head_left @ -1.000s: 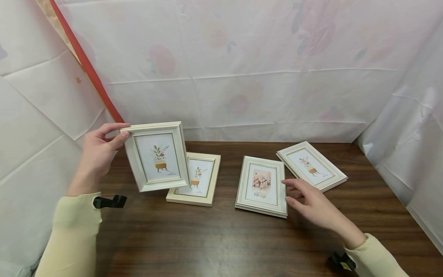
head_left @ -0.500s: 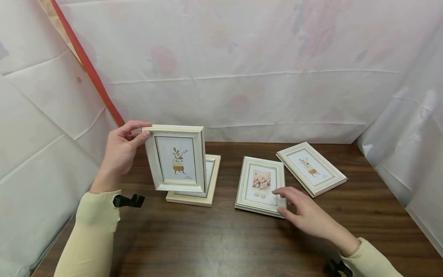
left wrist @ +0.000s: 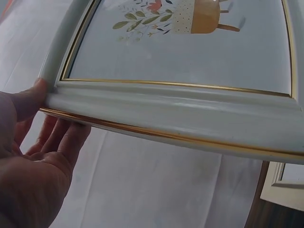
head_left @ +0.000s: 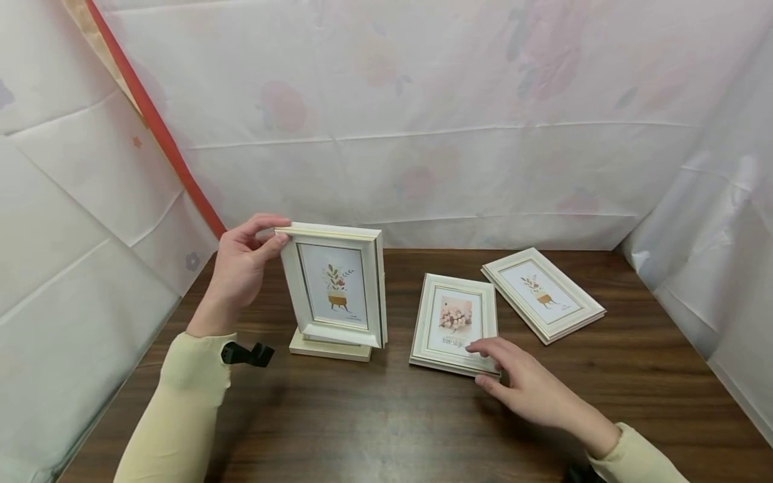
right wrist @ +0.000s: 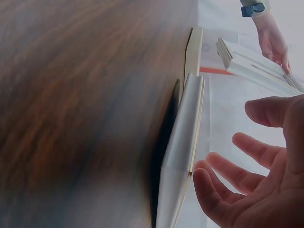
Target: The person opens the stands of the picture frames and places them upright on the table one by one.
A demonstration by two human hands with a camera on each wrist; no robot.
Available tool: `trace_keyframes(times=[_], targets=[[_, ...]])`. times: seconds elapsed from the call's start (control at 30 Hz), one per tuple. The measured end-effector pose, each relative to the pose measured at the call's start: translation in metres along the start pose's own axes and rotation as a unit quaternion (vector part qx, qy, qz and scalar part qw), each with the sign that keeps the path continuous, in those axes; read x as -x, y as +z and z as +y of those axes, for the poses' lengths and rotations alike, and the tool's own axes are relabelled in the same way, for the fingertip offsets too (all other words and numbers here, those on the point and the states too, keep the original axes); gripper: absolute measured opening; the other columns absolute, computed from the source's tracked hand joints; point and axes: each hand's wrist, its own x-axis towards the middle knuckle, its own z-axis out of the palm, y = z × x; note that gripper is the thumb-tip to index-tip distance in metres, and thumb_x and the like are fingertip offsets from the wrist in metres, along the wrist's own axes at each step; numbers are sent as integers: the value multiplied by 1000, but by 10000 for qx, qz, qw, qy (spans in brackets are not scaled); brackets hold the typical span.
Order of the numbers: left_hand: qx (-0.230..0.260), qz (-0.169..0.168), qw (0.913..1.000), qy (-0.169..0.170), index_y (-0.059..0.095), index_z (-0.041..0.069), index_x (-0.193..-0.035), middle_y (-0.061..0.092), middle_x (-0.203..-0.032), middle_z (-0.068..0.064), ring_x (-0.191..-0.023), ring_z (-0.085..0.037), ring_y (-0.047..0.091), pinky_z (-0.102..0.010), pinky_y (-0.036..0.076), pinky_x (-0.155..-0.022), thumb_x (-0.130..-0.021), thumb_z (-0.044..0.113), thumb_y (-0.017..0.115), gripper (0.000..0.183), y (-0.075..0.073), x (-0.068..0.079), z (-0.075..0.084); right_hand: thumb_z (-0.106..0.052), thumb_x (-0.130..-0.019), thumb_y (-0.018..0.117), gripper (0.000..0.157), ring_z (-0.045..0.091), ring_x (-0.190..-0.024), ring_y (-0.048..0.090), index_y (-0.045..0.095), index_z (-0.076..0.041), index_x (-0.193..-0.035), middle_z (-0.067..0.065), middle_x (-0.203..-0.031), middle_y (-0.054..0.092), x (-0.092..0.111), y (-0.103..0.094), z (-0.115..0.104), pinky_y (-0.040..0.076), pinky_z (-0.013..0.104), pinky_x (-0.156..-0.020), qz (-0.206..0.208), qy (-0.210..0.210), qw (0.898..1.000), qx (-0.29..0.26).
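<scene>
My left hand (head_left: 241, 268) pinches the upper left corner of a white picture frame (head_left: 333, 288), thumb in front and fingers behind. The frame stands nearly upright with a potted-plant print facing me. Behind and below it a cream picture frame (head_left: 329, 350) lies on the table, mostly hidden. In the left wrist view, a gold line edges the held frame (left wrist: 180, 107). My right hand (head_left: 528, 386), fingers loosely bent, is over the near right corner of a white picture frame (head_left: 454, 322) with a flower picture. Whether its fingertips touch that frame, I cannot tell.
Another white picture frame (head_left: 543, 295) with a plant print lies turned at the back right, close to the flower one. The dark wooden table (head_left: 362, 429) meets pale printed cloth (head_left: 386, 100) at the back and sides. A red strip (head_left: 151, 114) slants down at left.
My left hand has carried the white frame rightward, in front of the cream frame, turning it slightly. My right hand has shifted left and a little nearer over the flower frame's corner.
</scene>
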Motion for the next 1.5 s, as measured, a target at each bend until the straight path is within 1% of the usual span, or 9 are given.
trace_keyframes(times=[0.23,0.43,0.7,0.87,0.97,1.13,1.33,1.4,1.5], targets=[[497,-391,9980,29,68,-6,-113,59,-115,-9,-90,-16,68,-26,56,-74,-94,-9,60,21,13,-3,-5,-15,-88,76,43,15,-118,56,61,-13,-129,-3,-129,59,-1,5,-8,50,41,-94,-23,-84,9999,116],[1083,-643,9920,-46,72,3,-107,56,-116,-10,-84,-14,63,-22,52,-68,-94,-13,58,26,23,-3,-13,-18,-89,75,43,16,-123,54,60,-15,-129,1,-131,59,-6,6,-16,48,43,-98,-42,-206,9996,167],[1696,-1337,9761,246,74,7,-106,57,-117,-11,-94,-18,61,-23,53,-78,-94,-8,62,22,33,-6,-25,-17,-89,75,44,16,-117,57,60,-11,-131,3,-131,59,-15,-3,-17,54,35,-86,152,-229,9996,44],[2163,-1830,9584,351,74,8,-107,58,-118,-9,-104,-19,56,-23,52,-81,-94,3,67,16,38,-8,-31,-13,-89,75,44,14,-112,58,60,-12,-130,0,-130,59,-22,-13,-17,55,35,-82,422,-391,9983,22],[2467,-2086,9457,349,73,9,-107,59,-117,-9,-101,-18,56,-23,53,-78,-93,7,68,15,42,-9,-35,-10,-88,74,44,13,-110,59,60,-14,-130,-1,-129,60,-28,-20,-18,55,35,-80,599,-490,9970,-45],[3092,-2380,9199,398,71,6,-107,58,-115,-11,-97,-23,62,-28,55,-78,-95,4,65,14,49,-9,-39,-10,-91,72,42,13,-114,58,60,-14,-131,-1,-131,59,-37,-29,-22,55,35,-83,663,-484,9965,-166],[3786,-2740,8828,471,71,5,-108,58,-114,-12,-99,-25,65,-36,54,-87,-98,1,58,17,59,-12,-38,-5,-89,72,41,14,-113,59,62,-14,-127,-1,-127,62,-44,-21,-29,53,32,-83,851,-745,9923,-511],[3923,-2784,8755,457,71,5,-107,57,-114,-12,-99,-24,65,-36,53,-89,-99,1,57,17,62,-12,-38,-3,-88,72,40,14,-114,59,62,-14,-126,0,-125,64,-46,-15,-32,53,31,-83,873,-836,9904,-672],[4049,-2772,8702,445,71,4,-106,57,-113,-12,-99,-24,66,-37,53,-91,-98,0,57,16,66,-13,-37,-2,-88,71,38,14,-113,59,63,-13,-124,2,-123,65,-48,-6,-34,53,31,-84,877,-980,9877,-848]])
